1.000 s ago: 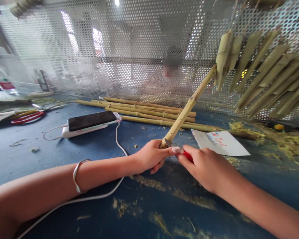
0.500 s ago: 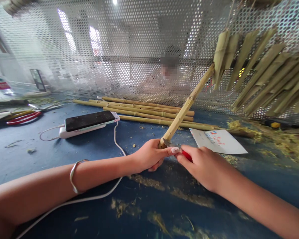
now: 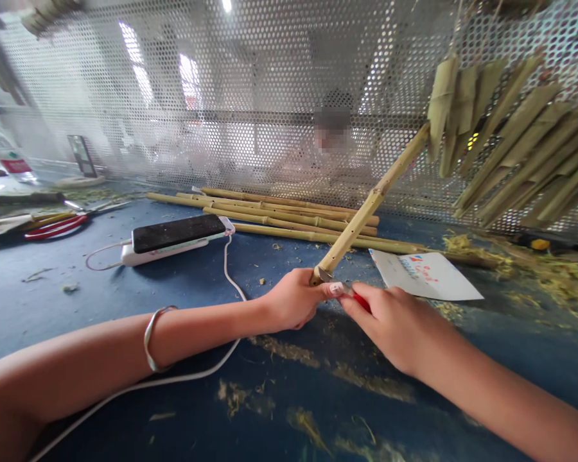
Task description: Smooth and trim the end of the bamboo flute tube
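Observation:
A bamboo stick (image 3: 354,230) with small holes along it slants up and to the right. My left hand (image 3: 296,298) is closed around its near end, the thumb stretched toward the blade. My right hand (image 3: 390,321) grips a red-handled knife (image 3: 361,301). The knife's short metal blade rests against the bamboo just above my left fist. My left thumb touches or nearly touches the blade; the exact contact is hard to see. Most of the red handle is hidden inside my right fingers.
Several bamboo sticks (image 3: 289,218) lie behind my hands. A phone (image 3: 178,232) rests on a white charger with a cable (image 3: 212,372). Printed paper (image 3: 426,276) lies right; red-handled pliers (image 3: 58,226) lie left. Bamboo strips (image 3: 525,141) hang before a perforated screen (image 3: 250,83), a person behind it.
The view has shifted slightly, so most things appear a little farther right. The bamboo stick leans slightly more to the right. Both hands keep their grips, with the blade still against the bamboo.

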